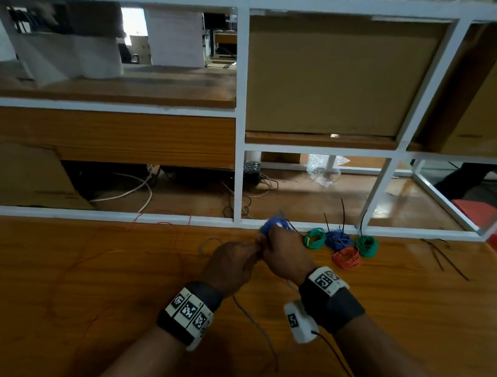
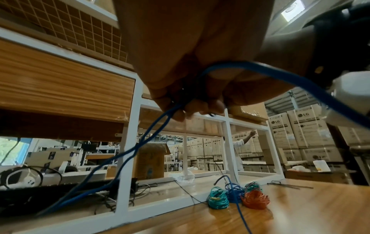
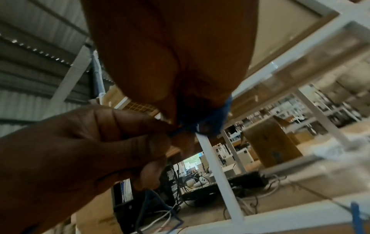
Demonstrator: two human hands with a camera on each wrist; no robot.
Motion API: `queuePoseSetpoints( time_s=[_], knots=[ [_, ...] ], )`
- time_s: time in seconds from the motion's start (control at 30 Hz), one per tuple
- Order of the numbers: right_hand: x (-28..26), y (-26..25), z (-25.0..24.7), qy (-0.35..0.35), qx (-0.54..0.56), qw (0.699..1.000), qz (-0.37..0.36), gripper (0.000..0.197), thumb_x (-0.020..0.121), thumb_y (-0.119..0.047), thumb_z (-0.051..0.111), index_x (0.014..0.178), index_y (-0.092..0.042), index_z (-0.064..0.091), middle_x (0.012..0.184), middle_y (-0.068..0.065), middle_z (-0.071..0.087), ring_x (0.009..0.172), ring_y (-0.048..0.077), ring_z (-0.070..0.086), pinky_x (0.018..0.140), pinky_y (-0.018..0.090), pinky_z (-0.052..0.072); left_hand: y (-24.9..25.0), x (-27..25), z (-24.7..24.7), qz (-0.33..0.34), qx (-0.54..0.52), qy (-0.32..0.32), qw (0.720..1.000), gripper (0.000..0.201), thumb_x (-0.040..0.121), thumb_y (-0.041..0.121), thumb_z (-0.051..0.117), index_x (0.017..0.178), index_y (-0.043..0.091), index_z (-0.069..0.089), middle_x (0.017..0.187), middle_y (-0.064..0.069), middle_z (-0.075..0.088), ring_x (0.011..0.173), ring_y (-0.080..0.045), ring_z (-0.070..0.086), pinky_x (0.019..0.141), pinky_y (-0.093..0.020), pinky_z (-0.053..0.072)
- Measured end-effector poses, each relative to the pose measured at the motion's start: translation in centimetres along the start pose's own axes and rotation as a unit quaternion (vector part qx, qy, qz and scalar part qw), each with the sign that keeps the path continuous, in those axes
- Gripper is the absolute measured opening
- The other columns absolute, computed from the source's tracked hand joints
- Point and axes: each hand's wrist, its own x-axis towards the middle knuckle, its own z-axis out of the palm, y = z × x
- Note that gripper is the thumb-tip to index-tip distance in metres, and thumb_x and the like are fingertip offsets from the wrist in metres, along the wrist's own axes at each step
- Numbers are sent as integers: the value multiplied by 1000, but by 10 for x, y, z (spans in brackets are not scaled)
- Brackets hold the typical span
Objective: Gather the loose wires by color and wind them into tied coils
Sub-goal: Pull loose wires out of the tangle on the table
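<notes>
Your right hand (image 1: 281, 250) grips the light, springy blue coil (image 1: 272, 223); left hand (image 1: 232, 264) pinches its limp tail beside it: hold the bundled turns.

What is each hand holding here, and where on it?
Right hand grips the blue coil by its wound loops; left hand pinches the blue wire where it feeds in.
</notes>
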Motion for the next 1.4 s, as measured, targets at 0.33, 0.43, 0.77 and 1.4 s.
queuePoseSetpoints(
  time_s=[0.33,0.43,0.77,1.4],
  knots=[
    [-18,18,-33,-286,-63,955,49,29,105,-28,50,95,-10,70,98,0,72,81,9,61,73,24,45,-55,-13,-42,88,184,-58,977,19,72,11,80,86,24,77,74,6,69,65,-24,60,60,-31,49],
    [-31,11,-41,-371,30,926,67,55,108,-53,42,85,-16,75,78,-13,70,78,3,62,82,18,47,-60,-12,-61,83,184,-19,979,15,82,25,63,87,22,78,70,1,68,64,-22,55,55,-30,46],
    [-40,7,-10,-413,582,699,-30,32,110,-25,45,117,2,61,98,21,71,108,59,54,102,68,37,-43,-2,-30,43,151,32,987,44,102,47,42,102,18,77,77,1,74,65,-20,67,69,-36,54],
    [1,-5,-3,-33,-39,996,-71,14,106,-13,50,91,-12,51,87,9,55,78,30,57,57,22,29,-7,-10,3,-7,139,37,990,26,90,38,46,92,28,71,66,3,64,63,-22,61,73,-36,47]
  ],
)
